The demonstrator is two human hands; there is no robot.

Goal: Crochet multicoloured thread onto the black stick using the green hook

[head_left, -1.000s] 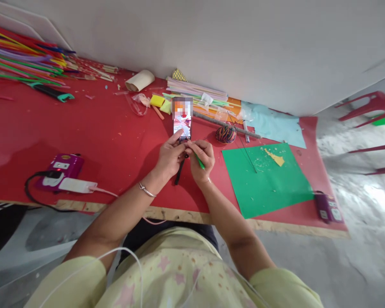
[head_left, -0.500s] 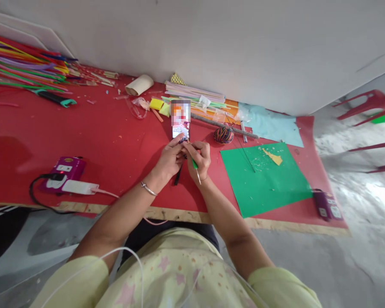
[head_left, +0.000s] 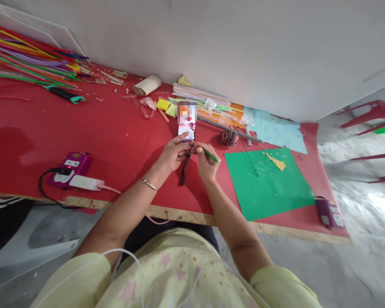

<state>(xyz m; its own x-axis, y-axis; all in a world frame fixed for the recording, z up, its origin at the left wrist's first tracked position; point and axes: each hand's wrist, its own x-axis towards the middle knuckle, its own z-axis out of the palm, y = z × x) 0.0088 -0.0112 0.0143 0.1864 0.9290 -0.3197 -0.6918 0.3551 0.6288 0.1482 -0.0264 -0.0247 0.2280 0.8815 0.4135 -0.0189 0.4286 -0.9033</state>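
My left hand (head_left: pixel 172 155) and my right hand (head_left: pixel 206 160) meet over the red table (head_left: pixel 109 141), just in front of a phone (head_left: pixel 186 122) lying with its screen lit. The left hand's fingers pinch the top of a thin black strip (head_left: pixel 185 167) that hangs down toward the table edge. The right hand is closed on a thin green-handled tool (head_left: pixel 211 155), its tip at the top of the strip. A multicoloured ball of yarn (head_left: pixel 228 137) lies to the right of the hands.
A green sheet (head_left: pixel 269 182) with yellow scraps lies to the right, a light blue sheet (head_left: pixel 276 130) behind it. Coloured sticks (head_left: pixel 28 64) are heaped at far left. A purple device with a white plug (head_left: pixel 72 169) sits at left, another purple box (head_left: pixel 329 211) at right. Red chairs (head_left: pixel 372 115) stand beyond.
The green tool in my right hand has swung from pointing down toward me to pointing out to the right. Both hands stay together at the black strip.
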